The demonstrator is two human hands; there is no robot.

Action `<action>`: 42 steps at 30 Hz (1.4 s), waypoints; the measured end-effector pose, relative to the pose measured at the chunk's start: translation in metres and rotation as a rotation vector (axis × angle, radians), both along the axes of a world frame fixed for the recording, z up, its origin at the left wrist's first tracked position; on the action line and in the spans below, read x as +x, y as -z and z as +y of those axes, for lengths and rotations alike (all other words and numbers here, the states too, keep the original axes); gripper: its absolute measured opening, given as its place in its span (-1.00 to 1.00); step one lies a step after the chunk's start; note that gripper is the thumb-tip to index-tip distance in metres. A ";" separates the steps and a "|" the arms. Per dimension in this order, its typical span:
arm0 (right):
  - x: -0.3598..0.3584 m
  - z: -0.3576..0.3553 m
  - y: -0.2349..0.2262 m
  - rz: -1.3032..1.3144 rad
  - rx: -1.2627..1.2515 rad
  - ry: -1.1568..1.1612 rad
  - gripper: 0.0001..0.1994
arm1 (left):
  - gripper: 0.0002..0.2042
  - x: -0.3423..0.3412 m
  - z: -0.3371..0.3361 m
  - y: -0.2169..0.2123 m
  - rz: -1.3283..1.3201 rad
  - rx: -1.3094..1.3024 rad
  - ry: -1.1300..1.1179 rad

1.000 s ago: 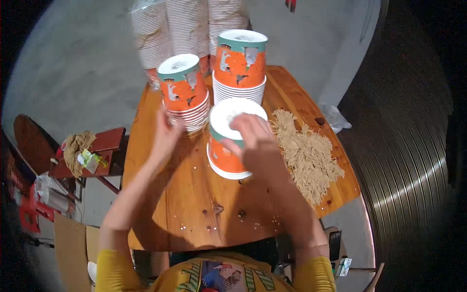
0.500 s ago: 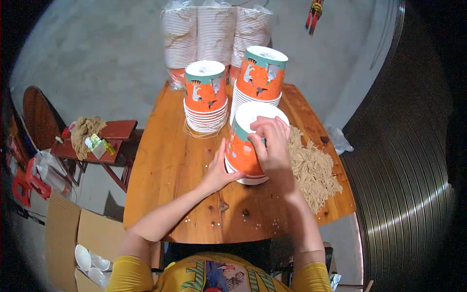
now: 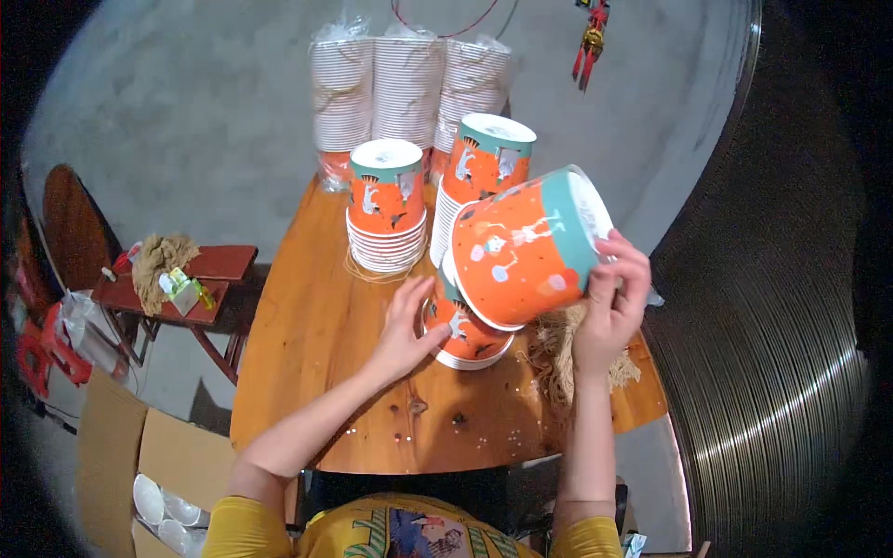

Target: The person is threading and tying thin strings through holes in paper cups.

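Note:
In my right hand (image 3: 614,302) is an orange paper bucket (image 3: 521,246) with a green band and white base, gripped at the base end and tilted over to the right. Its rim overlaps the top of a short upside-down stack of paper buckets (image 3: 465,339) standing on the wooden table. Against the left side of that stack, my left hand (image 3: 409,330) rests with its thumb across the orange wall and its fingers behind. Farther back stand two more upside-down stacks, a left one (image 3: 386,200) and a right one (image 3: 484,172), the latter partly hidden by the raised bucket.
Tall plastic-wrapped bucket stacks (image 3: 405,88) stand at the table's far end. Tan string (image 3: 558,349) lies right of my stack; small white bits dot the table's (image 3: 307,372) near edge. A red bench (image 3: 219,270) and an open cardboard box (image 3: 191,446) stand at left.
My right hand has lifted the top bucket off the near stack and tilted it up to the right. My left hand has stayed by the stack, which now shows a lower bucket.

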State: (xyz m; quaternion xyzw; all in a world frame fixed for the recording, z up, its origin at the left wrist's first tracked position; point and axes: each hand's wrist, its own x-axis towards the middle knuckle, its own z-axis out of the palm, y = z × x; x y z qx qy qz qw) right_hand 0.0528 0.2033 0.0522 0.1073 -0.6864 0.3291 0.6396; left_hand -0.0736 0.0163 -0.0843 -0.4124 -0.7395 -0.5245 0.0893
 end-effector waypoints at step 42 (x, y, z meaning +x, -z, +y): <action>0.038 0.075 0.162 -0.933 0.144 0.332 -0.78 | -0.86 0.072 -0.113 -0.086 0.202 -0.487 -0.117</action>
